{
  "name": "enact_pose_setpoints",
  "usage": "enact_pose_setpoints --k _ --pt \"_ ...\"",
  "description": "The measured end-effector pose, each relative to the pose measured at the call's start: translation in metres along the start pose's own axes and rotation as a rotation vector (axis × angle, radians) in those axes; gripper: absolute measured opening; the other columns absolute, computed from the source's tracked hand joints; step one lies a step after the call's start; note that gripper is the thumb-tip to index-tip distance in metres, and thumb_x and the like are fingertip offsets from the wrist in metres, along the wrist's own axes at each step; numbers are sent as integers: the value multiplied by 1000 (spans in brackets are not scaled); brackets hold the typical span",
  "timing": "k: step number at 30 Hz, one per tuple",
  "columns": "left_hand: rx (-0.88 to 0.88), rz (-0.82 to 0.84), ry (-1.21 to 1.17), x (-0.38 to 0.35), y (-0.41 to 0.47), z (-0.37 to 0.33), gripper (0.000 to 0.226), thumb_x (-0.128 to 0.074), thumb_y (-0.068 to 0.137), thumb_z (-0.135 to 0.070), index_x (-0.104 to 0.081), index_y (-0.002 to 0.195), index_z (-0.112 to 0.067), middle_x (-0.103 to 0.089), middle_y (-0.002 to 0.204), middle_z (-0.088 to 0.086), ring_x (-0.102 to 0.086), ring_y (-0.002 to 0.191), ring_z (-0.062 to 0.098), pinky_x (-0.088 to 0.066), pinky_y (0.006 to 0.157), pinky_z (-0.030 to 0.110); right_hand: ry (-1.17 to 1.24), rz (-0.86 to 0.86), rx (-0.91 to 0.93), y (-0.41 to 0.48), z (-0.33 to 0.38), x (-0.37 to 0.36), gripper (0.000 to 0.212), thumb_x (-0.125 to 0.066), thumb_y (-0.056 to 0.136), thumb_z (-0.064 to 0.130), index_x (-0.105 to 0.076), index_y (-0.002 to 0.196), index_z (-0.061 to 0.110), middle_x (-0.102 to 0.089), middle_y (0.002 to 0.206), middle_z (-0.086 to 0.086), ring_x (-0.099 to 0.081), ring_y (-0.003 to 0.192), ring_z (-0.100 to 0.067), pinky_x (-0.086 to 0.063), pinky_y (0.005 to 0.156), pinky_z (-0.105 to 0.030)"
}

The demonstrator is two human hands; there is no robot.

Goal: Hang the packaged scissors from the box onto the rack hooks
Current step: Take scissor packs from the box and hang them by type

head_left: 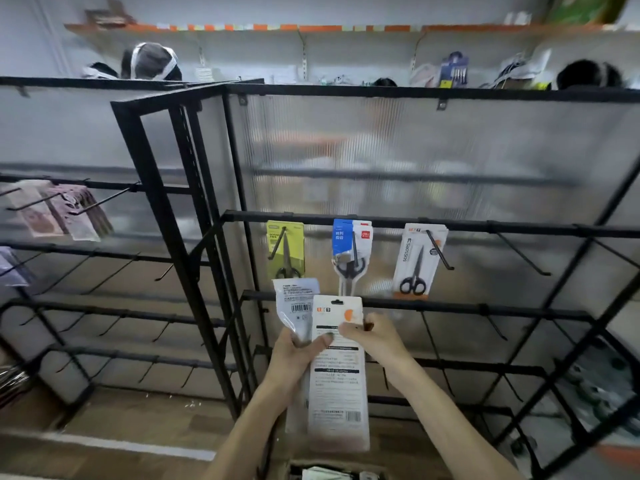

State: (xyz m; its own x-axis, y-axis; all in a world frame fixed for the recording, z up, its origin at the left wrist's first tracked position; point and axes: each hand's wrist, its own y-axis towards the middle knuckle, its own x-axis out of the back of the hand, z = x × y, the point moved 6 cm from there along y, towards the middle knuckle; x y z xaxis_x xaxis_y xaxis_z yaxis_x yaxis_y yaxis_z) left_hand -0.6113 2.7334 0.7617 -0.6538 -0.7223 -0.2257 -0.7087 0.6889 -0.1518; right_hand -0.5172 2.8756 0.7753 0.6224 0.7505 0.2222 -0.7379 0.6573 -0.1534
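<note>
My left hand (299,355) grips a stack of scissor packs with their backs toward me: a long white pack (337,386) in front and a smaller grey pack (294,303) behind it at the left. My right hand (372,336) pinches the white pack's upper right edge. On the black rack (450,223), three packs hang from hooks: a green one (286,251), a blue and white one (351,251), and a white one (417,261). The box (332,472) shows only at the bottom edge, with packs inside.
Bare hooks (523,252) stick out to the right of the hung packs and on the lower rails. A second black rack (86,258) at the left carries pinkish packets (59,211). A wall shelf (311,29) runs above. The floor is wooden.
</note>
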Motion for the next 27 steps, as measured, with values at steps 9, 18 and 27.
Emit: enact_pose_setpoints --k 9,18,27 --pt "5 -82 37 10 -37 2 31 -71 92 -3 -59 119 -9 -78 103 9 -76 93 31 -61 85 53 407 -254 -55 -58 4 23 19 -68 88 8 -64 106 11 -77 94 -7 -75 85 -22 -60 75 -38" --pt "-45 54 102 -37 -65 -3 24 -64 99 -14 -58 123 -16 -79 103 3 -77 93 25 -63 81 45 288 -366 22 -94 6 46 14 -66 92 19 -70 101 8 -77 88 -3 -75 84 -21 -59 81 -45" --pt "152 183 -80 -77 -76 19 31 -68 95 -20 -59 121 -7 -76 108 16 -74 100 37 -56 94 58 506 -427 -94 -108 -12 71 14 -67 95 17 -67 101 4 -77 92 -12 -75 81 -25 -61 69 -38"
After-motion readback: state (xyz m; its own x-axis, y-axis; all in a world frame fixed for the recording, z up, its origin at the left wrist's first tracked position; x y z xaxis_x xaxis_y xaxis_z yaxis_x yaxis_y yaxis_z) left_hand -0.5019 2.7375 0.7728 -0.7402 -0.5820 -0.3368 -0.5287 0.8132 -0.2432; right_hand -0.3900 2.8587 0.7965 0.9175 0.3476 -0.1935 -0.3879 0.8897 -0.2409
